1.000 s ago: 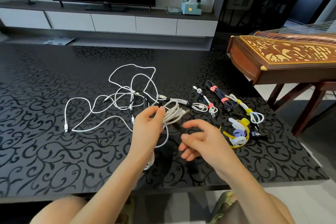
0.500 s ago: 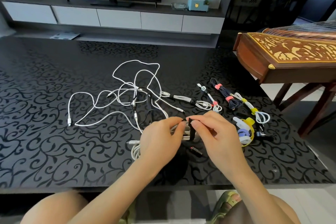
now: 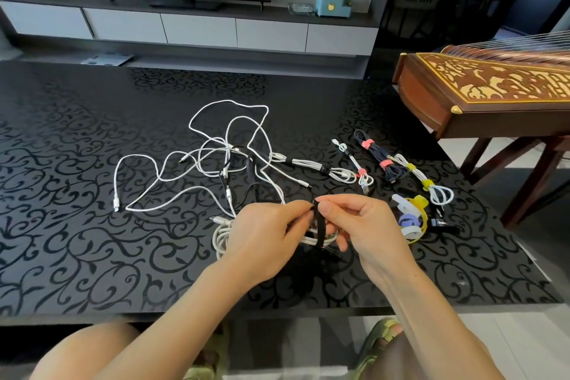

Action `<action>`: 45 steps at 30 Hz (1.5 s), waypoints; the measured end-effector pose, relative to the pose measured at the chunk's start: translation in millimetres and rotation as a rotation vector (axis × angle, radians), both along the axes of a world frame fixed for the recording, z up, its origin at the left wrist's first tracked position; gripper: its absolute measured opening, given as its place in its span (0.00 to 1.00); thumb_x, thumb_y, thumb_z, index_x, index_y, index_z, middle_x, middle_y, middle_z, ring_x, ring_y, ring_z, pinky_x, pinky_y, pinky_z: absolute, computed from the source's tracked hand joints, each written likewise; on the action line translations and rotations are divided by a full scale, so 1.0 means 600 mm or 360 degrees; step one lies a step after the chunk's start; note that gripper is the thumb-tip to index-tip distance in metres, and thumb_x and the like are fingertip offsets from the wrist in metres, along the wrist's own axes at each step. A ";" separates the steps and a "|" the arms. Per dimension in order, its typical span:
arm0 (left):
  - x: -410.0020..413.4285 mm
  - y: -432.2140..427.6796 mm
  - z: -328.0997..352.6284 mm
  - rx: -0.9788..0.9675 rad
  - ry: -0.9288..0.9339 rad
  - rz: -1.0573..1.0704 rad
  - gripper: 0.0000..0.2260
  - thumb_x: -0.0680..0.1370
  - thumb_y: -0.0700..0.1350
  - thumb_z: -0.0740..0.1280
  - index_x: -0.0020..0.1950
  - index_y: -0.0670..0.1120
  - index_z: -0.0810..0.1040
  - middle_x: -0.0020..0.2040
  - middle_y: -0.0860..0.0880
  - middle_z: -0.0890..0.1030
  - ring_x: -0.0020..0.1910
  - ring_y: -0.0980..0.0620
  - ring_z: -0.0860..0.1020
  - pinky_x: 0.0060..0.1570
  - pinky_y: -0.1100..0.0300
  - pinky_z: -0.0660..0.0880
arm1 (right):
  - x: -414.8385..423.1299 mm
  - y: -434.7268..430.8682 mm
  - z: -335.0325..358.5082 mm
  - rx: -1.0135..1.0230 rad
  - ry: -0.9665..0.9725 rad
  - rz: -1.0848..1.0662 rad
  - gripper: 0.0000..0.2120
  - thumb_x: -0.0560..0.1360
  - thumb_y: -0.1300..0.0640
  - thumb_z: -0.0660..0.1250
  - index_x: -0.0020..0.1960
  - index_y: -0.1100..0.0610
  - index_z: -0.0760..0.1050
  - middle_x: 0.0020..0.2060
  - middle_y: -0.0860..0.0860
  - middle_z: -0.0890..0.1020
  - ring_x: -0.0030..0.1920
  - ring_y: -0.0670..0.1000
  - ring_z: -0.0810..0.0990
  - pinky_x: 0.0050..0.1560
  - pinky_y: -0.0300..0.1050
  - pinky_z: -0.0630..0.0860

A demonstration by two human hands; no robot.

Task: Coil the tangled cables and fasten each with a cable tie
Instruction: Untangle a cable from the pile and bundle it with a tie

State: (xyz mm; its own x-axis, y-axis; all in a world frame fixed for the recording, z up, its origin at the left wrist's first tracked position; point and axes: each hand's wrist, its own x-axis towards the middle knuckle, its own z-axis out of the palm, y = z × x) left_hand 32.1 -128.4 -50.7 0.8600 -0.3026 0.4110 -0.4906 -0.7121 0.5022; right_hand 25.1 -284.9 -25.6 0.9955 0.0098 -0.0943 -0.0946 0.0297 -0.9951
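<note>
A coiled white cable (image 3: pixel 220 236) lies near the table's front, partly hidden under my hands. A black cable tie (image 3: pixel 319 225) wraps round the coil and stands up from it. My left hand (image 3: pixel 265 233) and my right hand (image 3: pixel 361 225) both pinch the tie's upper end between thumb and forefinger. Behind them spreads a tangle of white and black cables (image 3: pixel 222 157). To the right lie several tied bundles: a white one (image 3: pixel 317 168), a thin white one (image 3: pixel 354 163), a dark one with pink ties (image 3: pixel 381 157) and a white one with yellow ties (image 3: pixel 427 183).
A heap of spare ties in yellow, white and purple (image 3: pixel 410 219) sits right of my right hand, with a small black adapter (image 3: pixel 441 222) beside it. A wooden zither on a stand (image 3: pixel 481 92) borders the black patterned table (image 3: pixel 92 241) at the right. A TV cabinet (image 3: pixel 197 28) stands beyond.
A second ago my left hand held the white coil up and my right hand was open. Both hands have since come together low over the table and pinch the black tie on the coil.
</note>
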 end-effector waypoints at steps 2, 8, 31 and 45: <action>-0.002 0.003 -0.001 0.0031 -0.0069 -0.0029 0.14 0.78 0.54 0.55 0.42 0.51 0.77 0.24 0.54 0.69 0.24 0.55 0.68 0.25 0.61 0.63 | 0.000 0.003 -0.002 -0.0006 0.0048 -0.0016 0.06 0.73 0.64 0.69 0.42 0.56 0.83 0.28 0.51 0.81 0.26 0.44 0.76 0.20 0.35 0.66; -0.003 0.003 -0.003 0.0153 -0.0170 -0.0067 0.13 0.78 0.50 0.57 0.35 0.49 0.71 0.23 0.52 0.68 0.22 0.54 0.66 0.23 0.63 0.58 | -0.001 0.004 -0.004 0.0015 0.0169 -0.0028 0.04 0.74 0.63 0.69 0.43 0.59 0.82 0.27 0.50 0.81 0.25 0.43 0.75 0.21 0.34 0.65; 0.003 0.023 0.003 0.0195 -0.0055 -0.0067 0.14 0.77 0.54 0.55 0.36 0.50 0.72 0.24 0.53 0.69 0.26 0.53 0.68 0.27 0.70 0.57 | -0.006 0.000 -0.012 0.0062 0.0114 0.0120 0.05 0.77 0.66 0.64 0.47 0.60 0.78 0.28 0.49 0.78 0.29 0.45 0.76 0.28 0.35 0.72; -0.002 0.015 0.007 0.0202 0.0023 -0.0130 0.13 0.76 0.55 0.53 0.35 0.51 0.67 0.24 0.54 0.65 0.26 0.54 0.66 0.28 0.67 0.57 | -0.014 0.009 -0.044 -0.0849 -0.0872 -0.0040 0.06 0.78 0.61 0.64 0.46 0.53 0.79 0.36 0.43 0.78 0.32 0.44 0.77 0.33 0.31 0.72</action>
